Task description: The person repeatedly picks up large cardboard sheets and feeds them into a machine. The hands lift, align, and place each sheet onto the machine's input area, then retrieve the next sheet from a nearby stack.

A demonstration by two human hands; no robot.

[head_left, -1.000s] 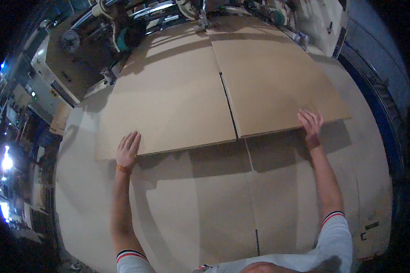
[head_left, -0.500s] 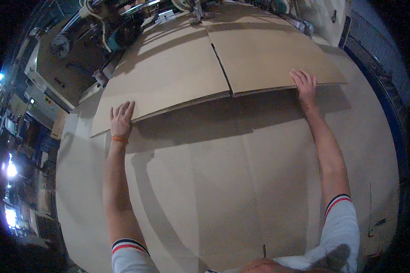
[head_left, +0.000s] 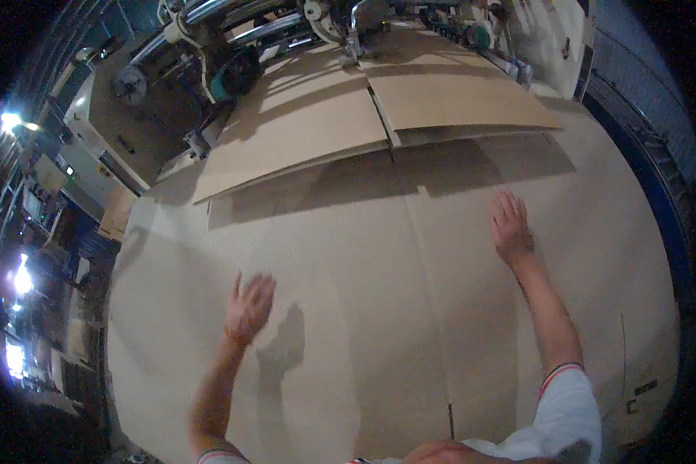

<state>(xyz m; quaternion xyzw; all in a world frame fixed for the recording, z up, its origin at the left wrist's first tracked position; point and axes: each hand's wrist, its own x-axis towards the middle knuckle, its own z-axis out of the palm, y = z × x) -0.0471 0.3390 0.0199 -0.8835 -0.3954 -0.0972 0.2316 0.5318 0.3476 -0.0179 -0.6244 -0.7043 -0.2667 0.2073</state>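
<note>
Two tan cardboard sheets lie side by side at the far end, the left cardboard sheet (head_left: pixel 309 124) and the right cardboard sheet (head_left: pixel 456 97), with a dark slot between them. Their near edges sit raised above a wide cardboard sheet (head_left: pixel 379 309) and cast a shadow on it. My left hand (head_left: pixel 250 308) is over the left part of this lower sheet, empty, its fingers apart and slightly blurred. My right hand (head_left: pixel 512 228), also empty with fingers stretched out, is over its right part, nearer to the raised edge. Neither hand touches the two upper sheets.
A machine with metal rollers (head_left: pixel 267 29) spans the far end, above the sheets. Its left side housing (head_left: pixel 120 135) and pale right side panel (head_left: pixel 553 46) flank the cardboard. A blue rail (head_left: pixel 642 162) curves along the right. Bright lights (head_left: pixel 22 274) shine at the left.
Both hands have let go of the near edges of the upper sheets and come back toward me, the left one also rightward. Those sheets now appear farther away.
</note>
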